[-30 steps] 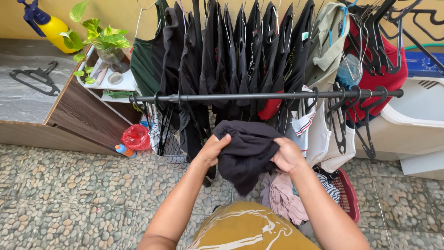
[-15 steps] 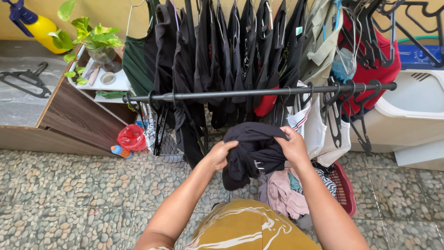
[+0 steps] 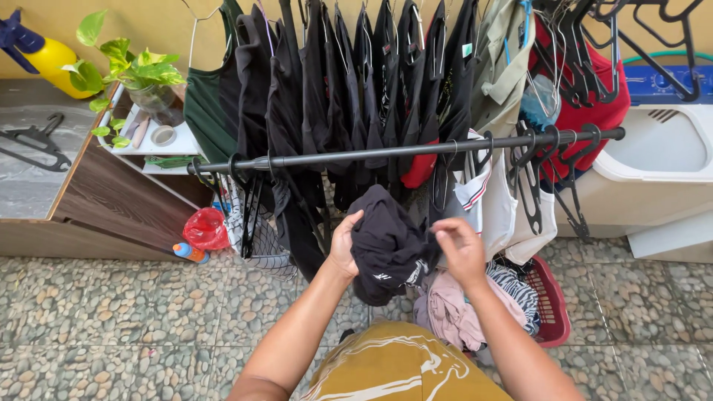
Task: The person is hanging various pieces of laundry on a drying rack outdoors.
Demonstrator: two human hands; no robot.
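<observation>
Left hand [image 3: 345,241] grips the left edge of a bunched black garment [image 3: 390,249]; right hand [image 3: 460,249] pinches its right side. The garment hangs between both hands, just below the black rail [image 3: 408,150] of hung clothes. A red laundry basket [image 3: 553,319] sits on the floor, lower right.

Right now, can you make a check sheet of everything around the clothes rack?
Surface: pebble-patterned tile floor.
Job's things: black garment, bunched, in front of the black rail of hung dark clothes.
Clutter: red laundry basket of clothes, red bag, empty hangers.
Fingers: left hand grips the garment; right hand pinches its edge.
Cables: nothing seen.
Surroundings: potted plant, yellow spray bottle, white washing machine.
</observation>
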